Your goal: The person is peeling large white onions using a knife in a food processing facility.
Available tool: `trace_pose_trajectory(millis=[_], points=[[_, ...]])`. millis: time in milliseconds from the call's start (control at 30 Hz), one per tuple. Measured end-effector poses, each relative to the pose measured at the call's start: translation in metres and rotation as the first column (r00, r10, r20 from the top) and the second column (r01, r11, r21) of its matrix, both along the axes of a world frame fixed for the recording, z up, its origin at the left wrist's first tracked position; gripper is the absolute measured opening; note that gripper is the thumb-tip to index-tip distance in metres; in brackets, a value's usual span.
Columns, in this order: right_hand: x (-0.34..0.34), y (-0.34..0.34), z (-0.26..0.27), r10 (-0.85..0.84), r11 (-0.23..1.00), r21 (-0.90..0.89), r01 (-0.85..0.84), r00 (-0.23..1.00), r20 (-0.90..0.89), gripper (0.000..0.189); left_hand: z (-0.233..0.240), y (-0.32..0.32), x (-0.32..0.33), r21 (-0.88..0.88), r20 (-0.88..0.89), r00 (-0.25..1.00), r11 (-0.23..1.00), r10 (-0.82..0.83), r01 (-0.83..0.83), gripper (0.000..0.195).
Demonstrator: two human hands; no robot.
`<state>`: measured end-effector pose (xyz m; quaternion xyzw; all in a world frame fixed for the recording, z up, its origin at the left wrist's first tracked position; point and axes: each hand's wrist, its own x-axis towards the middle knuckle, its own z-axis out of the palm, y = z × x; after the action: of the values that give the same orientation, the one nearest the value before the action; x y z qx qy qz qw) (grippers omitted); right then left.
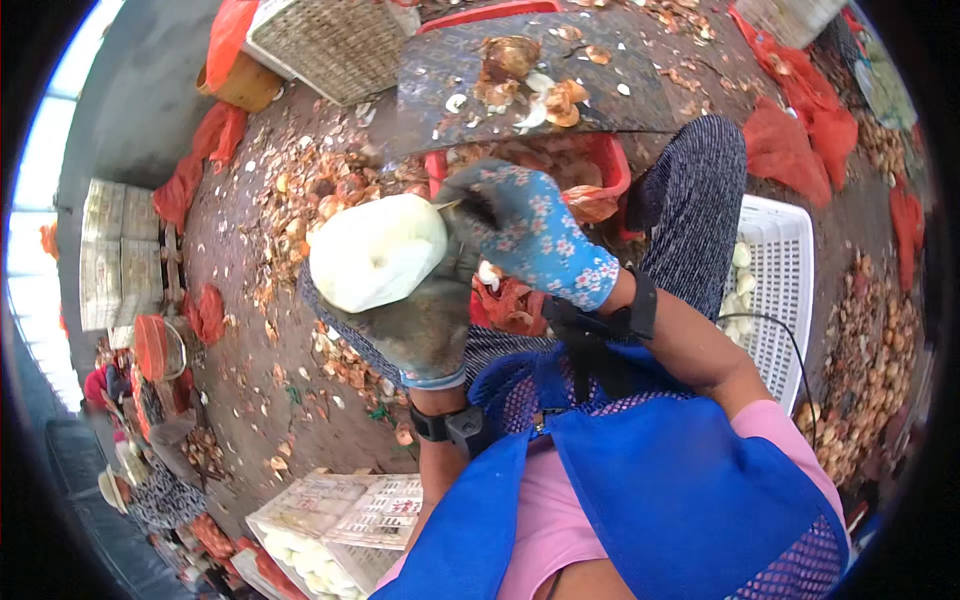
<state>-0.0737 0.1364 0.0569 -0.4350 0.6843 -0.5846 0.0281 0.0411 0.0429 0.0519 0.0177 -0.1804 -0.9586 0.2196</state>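
A large peeled white onion rests in my left hand, which wears a dirt-darkened glove and cups it from below. My right hand, in a blue floral glove with a blackened palm, curls close beside the onion's right end. A thin pointed thing sticks out of its fingers towards the onion; most of it is hidden by the glove. Beyond my hands, a dark board carries an unpeeled brown onion and scraps of skin. Under the board's near edge sits a red plastic tub with onion skins in it.
To my right stands a white plastic crate holding peeled onions. Another crate of peeled onions is at lower left. Onion skins litter the floor; red mesh sacks lie around. People sit at far left.
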Motion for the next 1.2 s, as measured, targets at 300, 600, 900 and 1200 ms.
trace_pose_trajectory(millis=[300,600,900,1200], points=[[-0.057,0.027,-0.042,-0.307,0.903,0.364,0.229,0.936,0.172,0.031,0.013,-0.042,0.089,-0.014,-0.004,0.804,0.804,0.595,-0.595,0.076],[-0.112,0.045,-0.135,-0.081,0.834,0.543,0.096,0.995,-0.050,0.037,0.053,-0.051,0.302,-0.217,-0.057,0.251,0.233,0.966,-0.948,0.080],[-0.133,0.052,-0.159,-0.021,0.898,0.438,-0.041,0.990,0.137,0.029,-0.014,0.088,0.522,-0.655,0.227,-0.756,-0.479,0.614,-0.585,0.054],[-0.081,0.044,-0.123,-0.084,0.865,0.502,0.014,0.989,0.118,0.023,0.012,0.062,0.576,-0.965,0.141,-0.932,-0.162,0.335,-0.205,0.053]])
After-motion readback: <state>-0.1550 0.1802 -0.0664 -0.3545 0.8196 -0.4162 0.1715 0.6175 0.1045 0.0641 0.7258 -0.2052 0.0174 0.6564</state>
